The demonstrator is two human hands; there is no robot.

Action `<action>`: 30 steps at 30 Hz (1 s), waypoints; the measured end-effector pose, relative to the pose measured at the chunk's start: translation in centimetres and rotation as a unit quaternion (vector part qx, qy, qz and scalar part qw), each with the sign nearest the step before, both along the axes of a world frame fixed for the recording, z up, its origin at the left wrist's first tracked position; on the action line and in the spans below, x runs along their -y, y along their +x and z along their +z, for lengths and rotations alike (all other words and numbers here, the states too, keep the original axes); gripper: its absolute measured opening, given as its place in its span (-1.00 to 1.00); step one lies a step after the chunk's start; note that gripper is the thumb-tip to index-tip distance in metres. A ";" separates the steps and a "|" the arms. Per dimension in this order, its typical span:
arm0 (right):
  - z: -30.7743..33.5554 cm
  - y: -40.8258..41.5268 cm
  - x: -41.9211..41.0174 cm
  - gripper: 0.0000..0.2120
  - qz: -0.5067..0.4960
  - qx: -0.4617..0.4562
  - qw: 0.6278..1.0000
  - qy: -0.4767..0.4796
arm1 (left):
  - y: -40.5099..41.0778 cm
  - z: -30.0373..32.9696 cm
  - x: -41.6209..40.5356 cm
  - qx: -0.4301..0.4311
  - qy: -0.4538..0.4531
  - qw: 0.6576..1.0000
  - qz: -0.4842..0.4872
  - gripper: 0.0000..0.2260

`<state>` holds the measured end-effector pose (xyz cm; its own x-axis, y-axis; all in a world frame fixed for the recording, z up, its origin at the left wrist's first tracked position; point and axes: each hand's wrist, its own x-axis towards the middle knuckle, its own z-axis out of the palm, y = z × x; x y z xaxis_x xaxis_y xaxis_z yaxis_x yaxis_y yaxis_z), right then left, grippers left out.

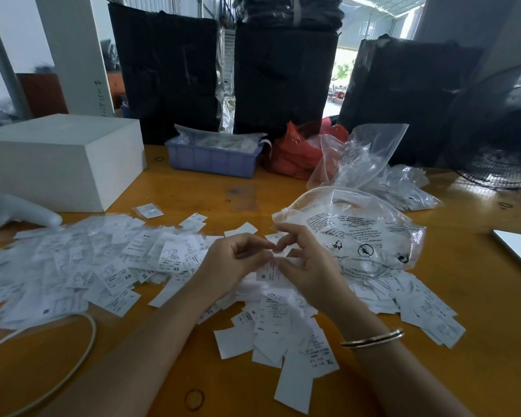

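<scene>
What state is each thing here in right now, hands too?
left hand: pinching a label
right hand: pinching the same label
label: held between both hands
loose labels: scattered in heaps
clear bag: crumpled, lying down
white box: closed
blue tray: filled

Both hands [272, 263] pinch a white label [269, 270] above scattered labels [103, 266].

Both bare forearms reach in from the near edge and converge at mid-scene. The left hand [238, 261] is curled, palm turned right, and its fingertips meet those of the right hand [309, 267]. Both pinch one label [268, 272] between thumb and forefinger. The right hand's other fingers arch above.
</scene>
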<state>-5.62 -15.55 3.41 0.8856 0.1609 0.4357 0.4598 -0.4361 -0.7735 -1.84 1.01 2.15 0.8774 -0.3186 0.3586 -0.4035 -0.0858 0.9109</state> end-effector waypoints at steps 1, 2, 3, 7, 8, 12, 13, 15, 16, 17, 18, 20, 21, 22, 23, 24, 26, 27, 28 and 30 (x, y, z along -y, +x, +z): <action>-0.1 0.0 -0.1 -0.49 0.007 -0.002 1.000 -0.002 | 0.0 0.0 0.0 -0.002 0.004 1.000 -0.003 -0.82; -0.2 0.1 -0.2 -0.48 0.008 -0.008 1.000 0.008 | 0.1 -0.1 0.0 0.000 0.005 1.000 -0.001 -0.81; -0.2 0.2 -0.1 -0.47 0.004 -0.020 0.999 0.038 | 0.1 0.0 -0.1 0.000 -0.001 1.000 0.007 -0.81; -0.1 0.9 0.8 -0.52 -0.031 -0.075 0.982 0.171 | 0.4 0.1 -0.2 0.003 -0.040 0.997 0.061 -0.85; -0.2 1.0 1.0 -0.52 -0.041 -0.083 0.983 0.161 | 0.4 0.0 -0.3 0.007 -0.038 0.997 0.070 -0.86; -0.7 1.0 0.5 -0.53 -0.037 -0.088 0.990 0.109 | 0.5 -0.4 -0.2 0.019 0.001 0.997 0.074 -0.84; -0.8 0.9 0.2 -0.53 -0.033 -0.085 0.992 0.091 | 0.5 -0.4 -0.2 0.023 0.022 0.997 0.071 -0.83; -0.9 0.8 -0.4 -0.55 -0.025 -0.081 0.995 0.055 | 0.4 -0.4 -0.2 0.035 0.073 0.995 0.061 -0.83; -1.1 0.8 -0.6 -0.55 -0.021 -0.079 0.996 0.038 | 0.3 -0.3 -0.2 0.037 0.088 0.994 0.054 -0.83; -1.2 0.7 -0.7 -0.56 -0.020 -0.075 0.997 0.023 | 0.3 -0.3 -0.3 0.038 0.095 0.994 0.049 -0.82; -1.1 0.7 -0.8 -0.58 -0.020 -0.071 0.997 0.012 | 0.3 -0.2 -0.3 0.039 0.093 0.994 0.052 -0.81; -0.7 0.8 -0.4 -0.68 -0.048 -0.046 0.998 0.015 | 0.3 0.0 -0.4 0.042 0.071 0.993 0.080 -0.81; -0.2 1.1 0.1 -0.75 -0.081 -0.018 0.996 0.030 | 0.3 0.1 -0.5 0.046 0.058 0.992 0.104 -0.81; 0.5 1.7 0.8 -0.79 -0.125 0.017 0.991 0.044 | 0.3 0.2 -0.7 0.053 0.052 0.989 0.132 -0.83; 1.2 2.5 1.6 -0.78 -0.178 0.059 0.981 0.043 | 0.4 0.3 -0.8 0.060 0.053 0.984 0.162 -0.85; 1.9 3.4 2.6 -0.73 -0.226 0.093 0.969 0.026 | 0.5 0.3 -1.0 0.065 0.058 0.977 0.194 -0.87; 3.0 5.6 4.8 -0.72 -0.288 0.108 0.951 -0.021 | 0.9 0.3 -1.5 0.073 0.073 0.962 0.252 -0.89; 3.2 6.8 5.9 -0.74 -0.312 0.083 0.945 -0.057 | 1.1 0.3 -1.9 0.080 0.086 0.953 0.280 -0.89; 3.3 8.0 7.0 -0.74 -0.332 0.051 0.934 -0.122 | 1.3 0.2 -2.3 0.090 0.102 0.942 0.307 -0.89; 2.8 9.9 9.1 -0.74 -0.350 -0.031 0.883 -0.312 | 1.7 0.0 -3.2 0.106 0.136 0.919 0.355 -0.90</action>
<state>4.32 -24.68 6.24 0.8820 -0.2445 0.4028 -0.1268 -0.9464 -0.2970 -0.16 4.20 2.18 0.8176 0.2045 0.5383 -0.3245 -0.6086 0.7241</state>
